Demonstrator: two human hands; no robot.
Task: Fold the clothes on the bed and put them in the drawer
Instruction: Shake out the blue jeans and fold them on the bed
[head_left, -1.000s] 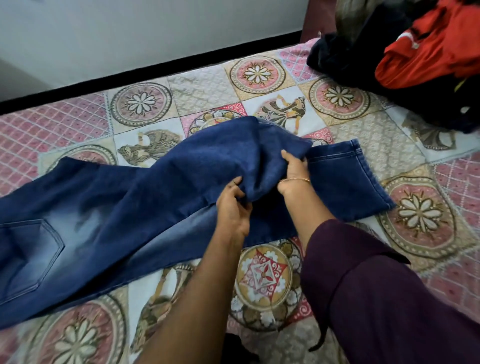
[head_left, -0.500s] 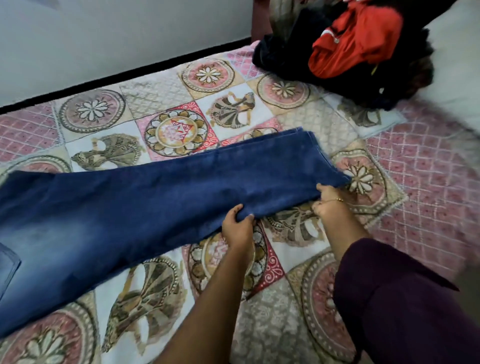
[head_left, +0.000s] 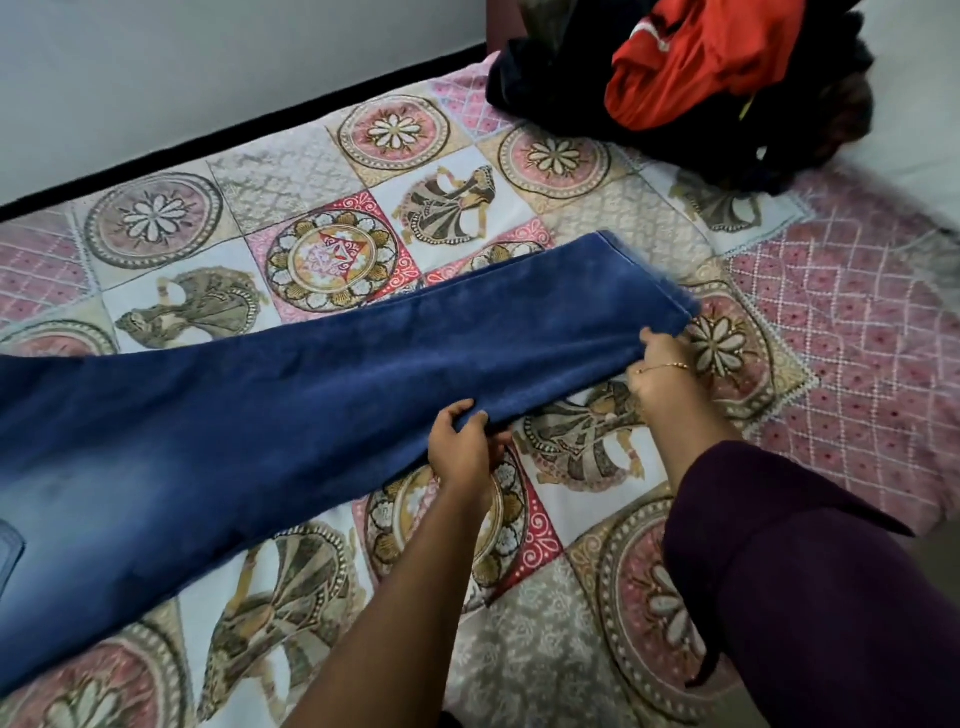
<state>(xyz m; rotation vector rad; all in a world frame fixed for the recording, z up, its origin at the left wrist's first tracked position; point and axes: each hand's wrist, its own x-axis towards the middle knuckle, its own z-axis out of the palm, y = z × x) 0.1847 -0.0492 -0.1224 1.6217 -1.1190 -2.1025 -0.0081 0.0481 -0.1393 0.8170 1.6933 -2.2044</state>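
Observation:
A pair of blue jeans (head_left: 322, 395) lies stretched across the patterned bedspread (head_left: 571, 649), legs stacked one on the other, hem toward the right, waist running off the left edge. My left hand (head_left: 462, 447) grips the near edge of the leg about midway along. Close to the hem, my right hand (head_left: 657, 369) pinches the same near edge; it wears a thin bracelet and a dark purple sleeve.
A heap of clothes sits at the far right of the bed, a red-orange garment (head_left: 701, 57) on top of dark ones (head_left: 597, 98). A pale wall (head_left: 208, 67) runs along the bed's far side. No drawer is visible.
The bunched-up upper leg has been pulled flat and straight over the lower one. Both hands moved right along the near edge, the right hand out toward the hem.

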